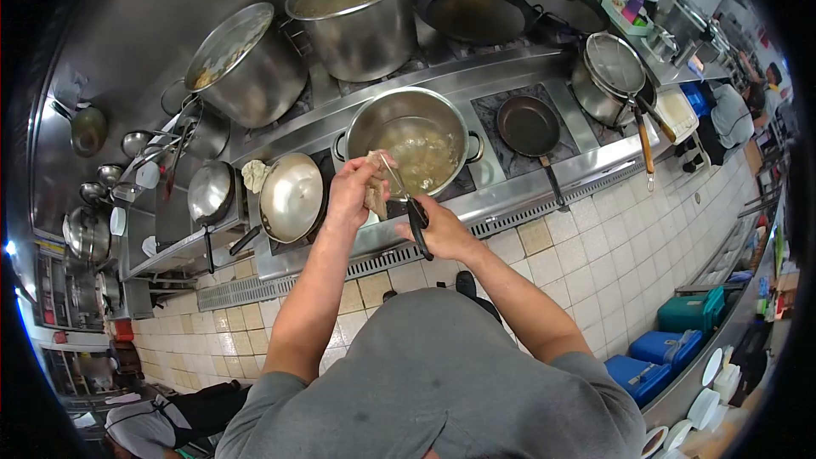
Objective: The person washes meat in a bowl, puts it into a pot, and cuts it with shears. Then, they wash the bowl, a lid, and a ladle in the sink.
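In the head view my left hand [351, 193] is closed on a pale, limp piece of what looks like raw meat [375, 197], held over the near rim of a steel pot [357, 123]. My right hand [444, 231] grips black-handled scissors [418, 223]; their thin metal blades point up and left against the meat. The right fingers partly cover the handles. Cloudy, bubbling liquid [421, 157] fills the bottom of the pot, which stands on the stove just beyond both hands.
Left of the pot sits a shiny pan [291, 198]; right of it, a dark frying pan [528, 126]. Two tall stockpots [361, 38] and woks [476, 13] line the back. A strainer [614, 64] rests on a pot at right. Other people [733, 115] are at the edges.
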`<action>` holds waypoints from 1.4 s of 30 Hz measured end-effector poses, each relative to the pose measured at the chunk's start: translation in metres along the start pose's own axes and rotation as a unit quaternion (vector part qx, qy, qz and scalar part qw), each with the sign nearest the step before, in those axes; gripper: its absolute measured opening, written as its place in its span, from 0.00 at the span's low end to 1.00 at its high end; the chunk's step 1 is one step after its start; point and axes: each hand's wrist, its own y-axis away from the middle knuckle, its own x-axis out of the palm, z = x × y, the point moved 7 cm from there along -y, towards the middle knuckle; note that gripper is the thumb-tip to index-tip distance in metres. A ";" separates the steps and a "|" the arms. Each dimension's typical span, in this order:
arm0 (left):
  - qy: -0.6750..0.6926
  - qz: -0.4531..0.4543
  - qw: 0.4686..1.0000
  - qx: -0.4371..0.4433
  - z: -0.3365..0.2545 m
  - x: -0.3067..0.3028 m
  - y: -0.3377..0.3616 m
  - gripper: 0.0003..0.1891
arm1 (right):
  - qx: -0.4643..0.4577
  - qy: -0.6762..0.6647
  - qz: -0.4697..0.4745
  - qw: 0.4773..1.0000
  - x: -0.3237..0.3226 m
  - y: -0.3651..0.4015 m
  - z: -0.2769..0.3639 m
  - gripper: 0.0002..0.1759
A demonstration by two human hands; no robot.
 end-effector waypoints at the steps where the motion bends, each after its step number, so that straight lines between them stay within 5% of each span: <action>1: -0.003 0.005 1.000 -0.003 0.001 0.004 0.006 0.13 | -0.004 -0.003 -0.003 1.000 -0.001 0.001 0.012 0.42; 12: 0.007 0.002 1.000 0.029 0.001 0.005 0.021 0.14 | -0.060 0.004 -0.041 0.997 0.016 -0.012 0.009 0.37; 21: -0.023 -0.037 0.999 0.000 0.007 -0.003 0.014 0.13 | 0.032 -0.004 -0.002 0.999 0.007 -0.006 0.012 0.29; 27: -0.069 -0.045 0.996 -0.031 0.008 -0.003 0.010 0.10 | -0.030 -0.014 -0.028 0.999 0.002 -0.008 0.006 0.29; 29: -0.092 -0.067 0.992 -0.053 0.015 -0.008 0.005 0.09 | 0.057 -0.005 0.006 0.998 0.004 -0.015 -0.010 0.28; 32: -0.101 -0.032 0.992 -0.068 0.017 0.000 0.003 0.10 | 0.000 -0.055 -0.053 0.997 0.004 -0.021 -0.014 0.29; 39: -0.105 0.020 0.993 -0.058 0.008 0.012 -0.005 0.11 | 0.032 0.002 -0.029 0.999 -0.006 -0.018 -0.013 0.30; 42: -0.116 0.062 0.988 -0.075 0.019 0.013 -0.011 0.11 | 0.139 -0.059 0.004 0.988 -0.003 -0.022 -0.027 0.30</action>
